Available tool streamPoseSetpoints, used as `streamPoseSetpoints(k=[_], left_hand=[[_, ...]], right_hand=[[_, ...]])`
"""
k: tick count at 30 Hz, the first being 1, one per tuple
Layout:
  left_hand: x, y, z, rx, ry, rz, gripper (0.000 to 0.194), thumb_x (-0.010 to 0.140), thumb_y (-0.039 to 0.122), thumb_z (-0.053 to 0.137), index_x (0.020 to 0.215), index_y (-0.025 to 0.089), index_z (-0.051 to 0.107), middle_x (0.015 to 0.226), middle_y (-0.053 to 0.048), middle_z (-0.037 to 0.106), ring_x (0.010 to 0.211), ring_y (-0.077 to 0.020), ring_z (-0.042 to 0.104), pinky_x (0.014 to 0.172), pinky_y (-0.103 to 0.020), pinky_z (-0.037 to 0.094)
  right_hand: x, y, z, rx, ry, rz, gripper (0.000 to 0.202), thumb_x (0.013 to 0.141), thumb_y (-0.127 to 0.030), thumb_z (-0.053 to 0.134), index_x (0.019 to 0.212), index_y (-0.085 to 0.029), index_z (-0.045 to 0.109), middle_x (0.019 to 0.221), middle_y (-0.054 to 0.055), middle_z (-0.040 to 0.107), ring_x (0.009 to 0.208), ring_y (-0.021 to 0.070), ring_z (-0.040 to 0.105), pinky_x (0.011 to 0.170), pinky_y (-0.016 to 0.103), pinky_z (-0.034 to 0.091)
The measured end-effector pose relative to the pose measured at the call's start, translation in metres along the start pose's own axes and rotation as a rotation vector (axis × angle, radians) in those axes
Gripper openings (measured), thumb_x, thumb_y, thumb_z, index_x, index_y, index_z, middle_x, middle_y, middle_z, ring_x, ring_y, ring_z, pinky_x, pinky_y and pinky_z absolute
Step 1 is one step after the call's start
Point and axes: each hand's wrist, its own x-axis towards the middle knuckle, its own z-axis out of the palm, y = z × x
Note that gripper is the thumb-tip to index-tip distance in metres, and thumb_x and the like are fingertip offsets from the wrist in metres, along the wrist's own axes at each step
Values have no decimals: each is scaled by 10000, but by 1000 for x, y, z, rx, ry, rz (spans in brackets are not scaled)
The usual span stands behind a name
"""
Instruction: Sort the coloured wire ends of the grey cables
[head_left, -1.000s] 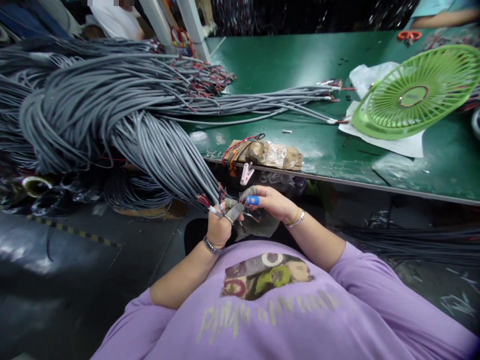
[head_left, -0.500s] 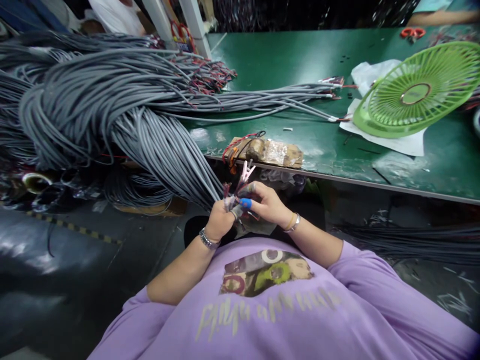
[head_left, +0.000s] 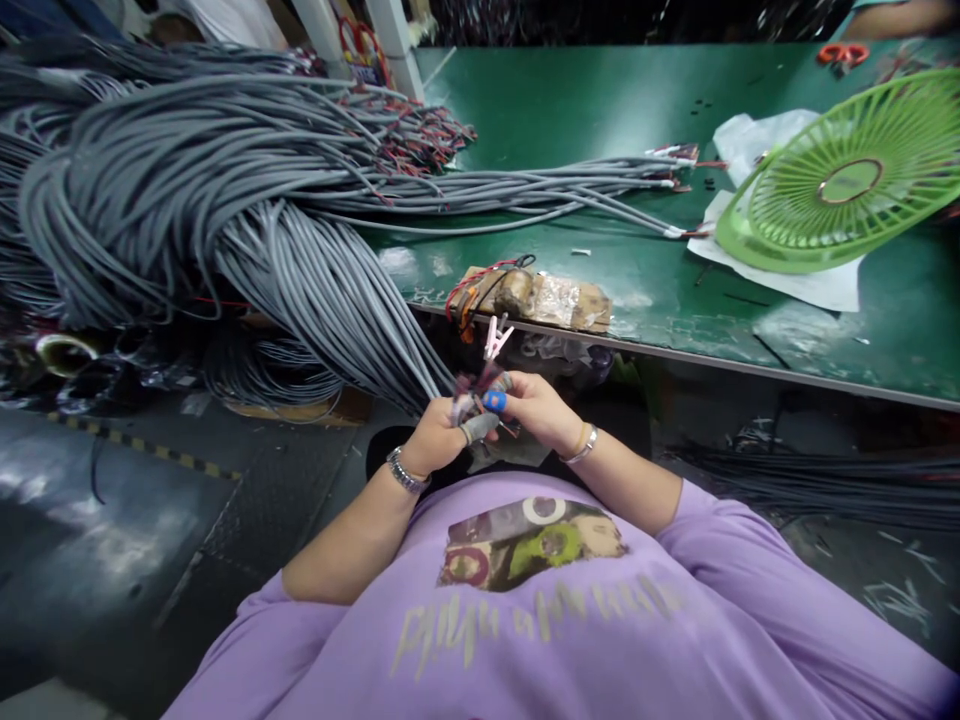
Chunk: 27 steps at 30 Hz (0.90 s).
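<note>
My left hand is closed around the end of a bundle of grey cables that hangs down off the bench's front edge. Thin dark and reddish wires fan out of the cable ends above its thumb. My right hand, with a blue wrap on one fingertip and grey tape on another, pinches some of these wires close to the left hand. A pale pink clothespin stands just beyond the fingers, by the bench edge. The fingers hide exactly which wires are pinched.
On the green bench lie a large heap of grey cables, a wooden block with tape, a green fan on paper, and orange-handled scissors. Another person's arm is at the far right. Dark cables lie below the bench.
The wires at my left hand have shifted and blur with movement. Both hands stay close together, the right fingers still on the wires. The view has tilted slightly.
</note>
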Motion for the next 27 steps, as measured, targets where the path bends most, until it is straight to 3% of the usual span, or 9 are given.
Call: streamPoseSetpoints(k=[2, 7, 12, 19, 27], left_hand=[[-2, -3, 1, 25, 17, 16, 241, 657, 358, 817, 650, 138, 718, 598, -48, 689, 531, -128, 585, 525, -233, 470], [-2, -16, 8, -121, 246, 48, 272, 755, 391, 740, 650, 143, 700, 555, -39, 666, 456, -98, 531, 447, -212, 399], [1, -19, 14, -253, 415, 73, 242, 730, 371, 759, 661, 151, 685, 527, -25, 655, 427, -96, 523, 406, -204, 356], [2, -14, 21, -285, 520, 75, 238, 727, 361, 747, 650, 153, 659, 528, -23, 665, 395, -86, 510, 382, -197, 342], [1, -13, 22, -280, 560, 79, 231, 738, 359, 740, 670, 159, 646, 522, -2, 654, 392, -76, 489, 394, -196, 335]], right_hand=[[1, -1, 2, -27, 22, 0, 400, 594, -476, 829, 687, -158, 604, 598, -28, 583, 520, 80, 470, 506, 223, 379], [2, -4, 5, 46, 129, 16, 392, 572, -470, 837, 689, -153, 639, 597, -24, 590, 522, 78, 471, 508, 223, 396], [1, -2, 5, 127, 156, 10, 390, 565, -457, 847, 689, -159, 628, 589, -36, 576, 510, 71, 464, 502, 217, 388], [0, 2, 4, 106, 164, -3, 427, 578, -488, 842, 679, -164, 583, 560, -46, 539, 496, 69, 446, 479, 214, 359], [-4, -1, 5, 57, 138, -24, 426, 553, -479, 855, 674, -165, 594, 575, -40, 563, 526, 76, 456, 509, 219, 389]])
